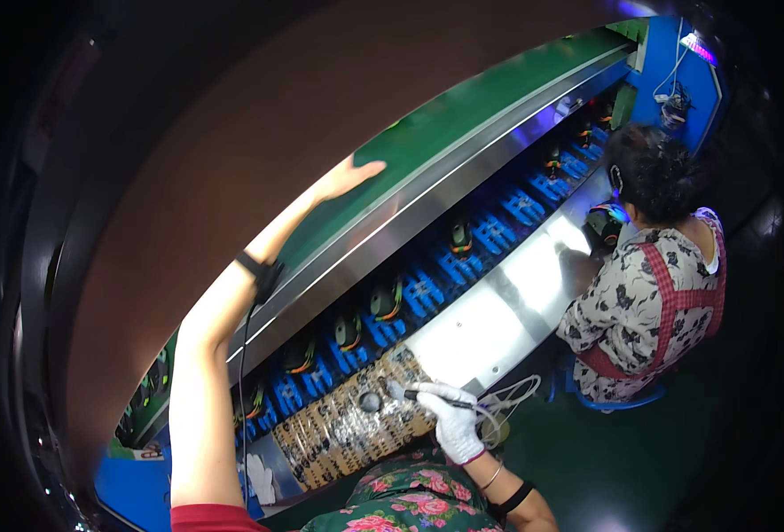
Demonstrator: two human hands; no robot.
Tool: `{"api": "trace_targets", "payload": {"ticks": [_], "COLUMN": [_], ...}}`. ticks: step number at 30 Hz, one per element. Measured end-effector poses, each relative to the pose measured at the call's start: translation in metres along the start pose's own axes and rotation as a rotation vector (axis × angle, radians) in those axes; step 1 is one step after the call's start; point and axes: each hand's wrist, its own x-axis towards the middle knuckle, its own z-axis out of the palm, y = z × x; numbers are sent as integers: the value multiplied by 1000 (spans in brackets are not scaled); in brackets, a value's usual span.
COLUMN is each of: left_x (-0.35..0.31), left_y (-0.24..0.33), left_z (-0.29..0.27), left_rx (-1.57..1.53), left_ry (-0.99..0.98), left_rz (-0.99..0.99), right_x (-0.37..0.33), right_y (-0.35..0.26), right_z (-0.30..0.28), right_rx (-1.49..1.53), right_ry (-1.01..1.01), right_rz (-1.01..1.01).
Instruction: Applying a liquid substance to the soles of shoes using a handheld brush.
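My left hand (349, 176) is bare and stretched out over the green conveyor belt (490, 96), its fingers apart and nothing visible in them. A black strap with a dark box (264, 277) sits on that forearm. In a white glove, my right hand (453, 420) grips a thin black-handled brush (416, 395), whose pale tip is over the worktop. Close to the tip is a small round dark pot (371, 402). It stands on cardboard (330, 439) covered with clear film and dark smears.
Dark shoes (386, 299) with green and orange trim rest on a row of blue holders (423, 296) behind the worktop. A white glove (260, 479) lies at its left end. To the right a seated co-worker (654, 293) handles a shoe (603, 223). White cables (512, 395) loop beside my right hand.
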Motion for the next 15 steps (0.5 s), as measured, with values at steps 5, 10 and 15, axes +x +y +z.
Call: {"api": "trace_targets", "payload": {"ticks": [5, 10, 15], "left_x": [126, 197, 187], "left_y": [-2, 25, 0], "left_z": [13, 44, 50], "left_rx": [159, 308, 235], "left_ry": [-59, -185, 133], "left_rz": [-176, -322, -128], "right_x": [12, 27, 38], "right_y": [-6, -25, -37], "right_z": [1, -18, -23], "right_rx": [76, 139, 32], "right_ry": [0, 78, 62], "right_rz": [-5, 94, 21]}}
